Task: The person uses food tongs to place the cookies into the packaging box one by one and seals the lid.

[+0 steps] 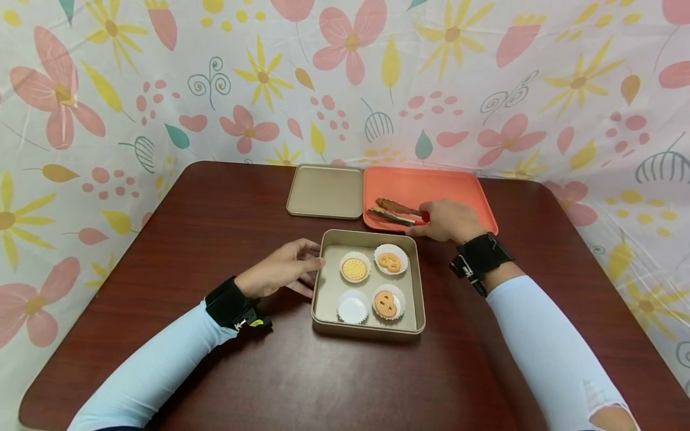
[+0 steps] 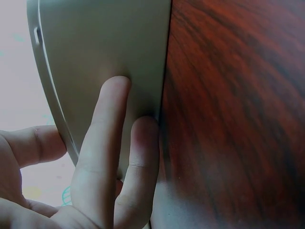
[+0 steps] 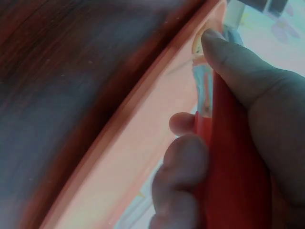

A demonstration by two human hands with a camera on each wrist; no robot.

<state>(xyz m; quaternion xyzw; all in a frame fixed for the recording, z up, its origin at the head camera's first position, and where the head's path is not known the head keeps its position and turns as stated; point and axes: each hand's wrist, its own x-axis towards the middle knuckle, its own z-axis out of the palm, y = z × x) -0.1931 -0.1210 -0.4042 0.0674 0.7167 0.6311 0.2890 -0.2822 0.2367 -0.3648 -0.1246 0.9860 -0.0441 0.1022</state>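
Note:
A gold square tin (image 1: 334,287) stands on the table, with paper cups inside. One cup holds a round yellow cookie (image 1: 354,269), two hold brown pretzel-shaped cookies (image 1: 389,261), and the front-left paper cup (image 1: 353,308) is bare. My left hand (image 1: 286,266) rests against the tin's left side, straight fingers (image 2: 102,143) on the outer wall and thumb at the rim. Over the orange tray (image 1: 420,182), my right hand (image 1: 450,221) grips tongs (image 1: 396,216) by their red handles (image 3: 236,167). A small yellowish shape shows by the tips in the right wrist view, its kind unclear.
A flat gold lid (image 1: 326,191) lies at the back of the dark wooden table (image 1: 226,209), edge to edge with the tray. Behind the table hangs a flower-patterned cloth (image 1: 345,90).

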